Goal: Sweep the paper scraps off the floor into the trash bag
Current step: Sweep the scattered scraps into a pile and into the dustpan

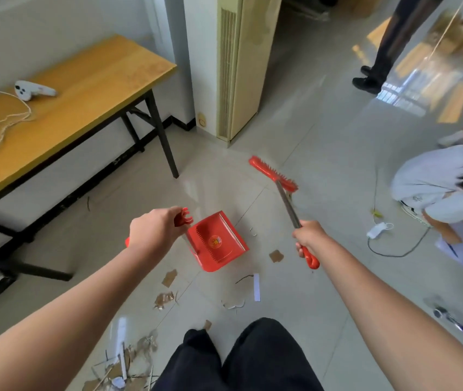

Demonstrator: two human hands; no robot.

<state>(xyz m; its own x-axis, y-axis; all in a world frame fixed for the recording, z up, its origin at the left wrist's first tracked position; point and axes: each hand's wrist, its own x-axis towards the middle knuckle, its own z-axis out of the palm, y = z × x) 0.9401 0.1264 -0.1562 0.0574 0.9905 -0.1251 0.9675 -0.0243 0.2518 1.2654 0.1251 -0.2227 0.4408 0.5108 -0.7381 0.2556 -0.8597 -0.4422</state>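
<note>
I see tiled floor [323, 142] strewn with paper scraps [168, 299]; left hand [154, 230] grips dustpan [217, 241] handle, right hand [309, 238] clasps broom [274, 173].

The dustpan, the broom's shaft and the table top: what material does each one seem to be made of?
The dustpan looks like glossy red moulded plastic, with ridges formed into its tray. The broom's shaft seems to be bare grey metal with a dull shine, ending in a red grip, probably plastic, held by the right hand. The table top looks like wood or wood-grain laminate; I cannot tell which.
</note>
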